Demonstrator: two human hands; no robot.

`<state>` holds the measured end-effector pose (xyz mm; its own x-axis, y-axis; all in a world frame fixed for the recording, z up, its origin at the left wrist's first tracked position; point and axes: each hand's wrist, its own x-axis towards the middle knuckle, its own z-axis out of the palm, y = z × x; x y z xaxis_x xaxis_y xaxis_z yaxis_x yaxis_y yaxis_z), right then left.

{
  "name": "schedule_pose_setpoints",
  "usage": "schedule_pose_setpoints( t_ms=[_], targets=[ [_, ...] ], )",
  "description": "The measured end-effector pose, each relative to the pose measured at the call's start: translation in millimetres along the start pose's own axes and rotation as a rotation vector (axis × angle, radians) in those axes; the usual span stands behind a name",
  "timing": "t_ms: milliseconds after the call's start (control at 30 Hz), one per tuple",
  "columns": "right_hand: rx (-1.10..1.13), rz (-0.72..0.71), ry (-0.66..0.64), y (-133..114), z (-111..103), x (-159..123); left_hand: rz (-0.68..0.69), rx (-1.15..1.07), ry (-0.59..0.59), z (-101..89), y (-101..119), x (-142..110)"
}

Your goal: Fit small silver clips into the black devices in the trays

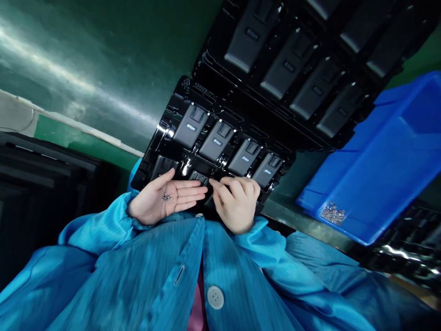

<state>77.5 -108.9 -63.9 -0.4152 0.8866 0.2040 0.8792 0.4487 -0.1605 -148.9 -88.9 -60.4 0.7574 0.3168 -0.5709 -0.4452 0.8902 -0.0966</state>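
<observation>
My left hand (165, 196) is palm up with its fingers stretched out flat. A few small metal screws (167, 196) lie loose on that palm. My right hand (236, 200) is closed in a pinch just right of the left fingertips; what is between its fingertips is too small to make out. Both hands are over the near edge of a black plastic tray (177, 94). In it sits a row of dark grey cases marked "Riton" (217, 140). Below my right fingertips, another dark case (199, 178) is partly covered by my hands.
A second black tray (237, 87) with more grey cases lies beyond the first. To the right stands a blue bin (365, 184), with a pile of small metal pieces (332, 214) at its near corner. Dark stacked trays (44, 179) are at the left. The tabletop (103, 59) is green.
</observation>
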Motion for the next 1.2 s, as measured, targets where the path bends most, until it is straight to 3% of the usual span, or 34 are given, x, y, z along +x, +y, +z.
schedule_pose_setpoints(
  t_ms=[200, 333, 467, 967, 1200],
  targets=[
    [0.096, 0.088, -0.011, -3.6, -14.7, -5.2, 0.025, -0.003, -0.058, 4.6, 1.2, 0.0],
    [0.349, 0.12, 0.072, -16.4, -35.7, 10.2, 0.068, -0.014, -0.151, 20.7, 1.9, 5.3],
    [0.509, 0.075, -0.009, -26.8, -47.2, 27.3, 0.062, 0.031, -0.164, 37.9, -1.2, 12.9],
    [0.425, -0.063, -0.215, -20.5, -42.8, 31.1, -0.003, 0.075, -0.136, 52.0, -10.2, 28.6],
    [0.52, 0.05, -0.099, -7.6, -49.8, 22.9, -0.033, 0.104, -0.096, 46.7, -8.3, 31.1]
  ],
)
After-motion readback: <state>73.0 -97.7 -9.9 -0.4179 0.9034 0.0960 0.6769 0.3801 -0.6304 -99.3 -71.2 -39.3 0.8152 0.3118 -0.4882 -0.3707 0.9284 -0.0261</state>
